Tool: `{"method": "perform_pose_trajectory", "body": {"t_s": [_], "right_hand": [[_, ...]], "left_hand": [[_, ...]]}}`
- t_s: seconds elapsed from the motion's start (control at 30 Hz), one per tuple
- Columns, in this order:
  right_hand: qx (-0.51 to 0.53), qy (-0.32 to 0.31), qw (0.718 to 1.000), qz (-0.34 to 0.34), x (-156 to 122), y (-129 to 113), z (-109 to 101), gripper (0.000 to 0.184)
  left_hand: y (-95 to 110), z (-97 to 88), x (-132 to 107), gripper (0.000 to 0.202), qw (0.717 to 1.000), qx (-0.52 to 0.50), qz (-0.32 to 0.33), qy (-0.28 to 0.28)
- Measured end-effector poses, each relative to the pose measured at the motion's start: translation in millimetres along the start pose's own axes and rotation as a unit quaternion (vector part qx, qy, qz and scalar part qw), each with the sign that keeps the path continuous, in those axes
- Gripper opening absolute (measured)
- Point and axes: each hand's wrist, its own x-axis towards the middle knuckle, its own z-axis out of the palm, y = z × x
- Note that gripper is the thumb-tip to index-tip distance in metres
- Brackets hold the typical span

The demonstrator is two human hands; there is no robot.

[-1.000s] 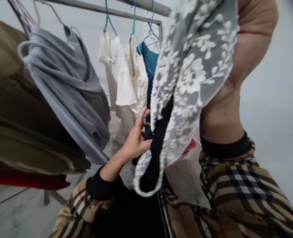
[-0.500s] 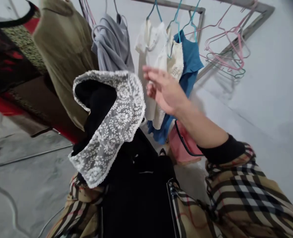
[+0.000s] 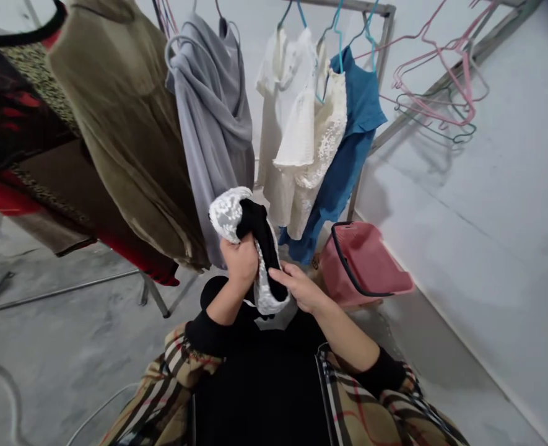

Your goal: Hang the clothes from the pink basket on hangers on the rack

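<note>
A black garment with a white lace collar is bunched up in front of my chest. My left hand is closed around its upper part, with the lace curling over my fingers. My right hand pinches the lower lace edge just to the right. Both sleeves are plaid with black cuffs. The rest of the black cloth hangs down against my body.
A metal rack carries hung clothes: an olive top, a grey top, cream lace pieces and a blue top. Empty pink hangers hang at the right. A pink basket stands by the white wall.
My right hand came down from head height to the lace edge. The garment dropped from a spread collar into a bunch held by both hands in front of me.
</note>
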Motion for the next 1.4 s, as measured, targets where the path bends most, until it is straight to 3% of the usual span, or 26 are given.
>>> {"method": "perform_pose_trajectory", "body": {"t_s": [0.1,0.23,0.3,0.33,0.37,0.43,0.47,0.5,0.53,0.57,0.67,0.7,0.73,0.8,0.9,0.97,1.07,1.13,1.2,1.3,1.37,1.4], "right_hand": [[0.026,0.051,0.998,0.018,1,10,-6,0.033],[0.092,0.145,0.985,0.021,2,4,-26,0.026],[0.149,0.204,0.968,0.001,2,-9,-41,0.024],[0.169,0.223,0.960,-0.011,1,-16,-47,0.022],[0.179,0.231,0.956,-0.021,-1,-24,-52,0.021],[0.173,0.217,0.960,-0.028,-5,-36,-57,0.019],[0.167,0.204,0.964,-0.026,-7,-41,-57,0.019],[0.161,0.189,0.969,-0.021,-9,-45,-55,0.018],[0.155,0.173,0.973,-0.014,-10,-47,-53,0.019],[0.149,0.159,0.976,-0.009,-12,-49,-50,0.019],[0.132,0.144,0.981,-0.009,-13,-51,-44,0.018],[0.127,0.144,0.981,-0.013,-13,-51,-43,0.017],[0.122,0.144,0.982,-0.016,-12,-51,-42,0.017],[0.112,0.140,0.984,-0.019,-12,-51,-41,0.018],[0.072,0.143,0.987,-0.023,-14,-53,-41,0.024],[0.025,0.149,0.988,-0.039,-16,-55,-45,0.027],[-0.091,0.157,0.980,-0.085,-17,-56,-58,0.032],[-0.220,0.176,0.952,-0.123,-17,-50,-70,0.037],[-0.369,0.189,0.900,-0.136,-16,-37,-83,0.043],[-0.534,0.185,0.821,-0.081,-14,-13,-100,0.049],[-0.567,0.172,0.805,-0.027,-13,-4,-113,0.054],[-0.557,0.157,0.816,-0.008,-12,-5,-119,0.057]], "left_hand": [[-21,0.3,-26,0.028,0.998,0.001,-0.029,-0.062],[-56,-20.5,-62,0.031,0.990,0.026,-0.058,-0.126],[-69,-34.4,-72,0.031,0.968,0.061,-0.040,-0.242],[-74,-40.6,-73,0.031,0.935,0.084,-0.029,-0.344],[-77,-45.9,-71,0.031,0.879,0.112,-0.021,-0.463],[-79,-52.0,-59,0.036,0.721,0.194,-0.020,-0.665],[-78,-52.7,-51,0.040,0.651,0.246,-0.024,-0.718],[-76,-51.6,-43,0.044,0.608,0.290,-0.027,-0.739],[-74,-49.0,-36,0.046,0.602,0.316,-0.028,-0.732],[-70,-44.9,-30,0.043,0.634,0.318,-0.029,-0.704],[-58,-25.5,-25,0.029,0.820,0.200,-0.028,-0.536],[-55,-17.6,-27,0.028,0.863,0.157,-0.025,-0.479],[-51,-9.6,-30,0.028,0.889,0.127,-0.018,-0.439],[-48,5.7,-39,0.029,0.902,0.105,0.011,-0.419],[-50,23.8,-50,0.032,0.882,0.127,0.034,-0.452],[-54,31.7,-52,0.028,0.874,0.127,0.012,-0.470],[-54,37.6,-41,0.026,0.892,0.058,-0.070,-0.442],[-46,37.1,-26,0.028,0.912,0.016,-0.116,-0.393],[-32,33.1,-7,0.028,0.928,0.015,-0.111,-0.355],[-8,22.4,13,0.026,0.941,0.075,-0.009,-0.331],[1,15.9,19,0.028,0.939,0.115,0.068,-0.316],[2,13.8,22,0.029,0.937,0.132,0.094,-0.310]]}}
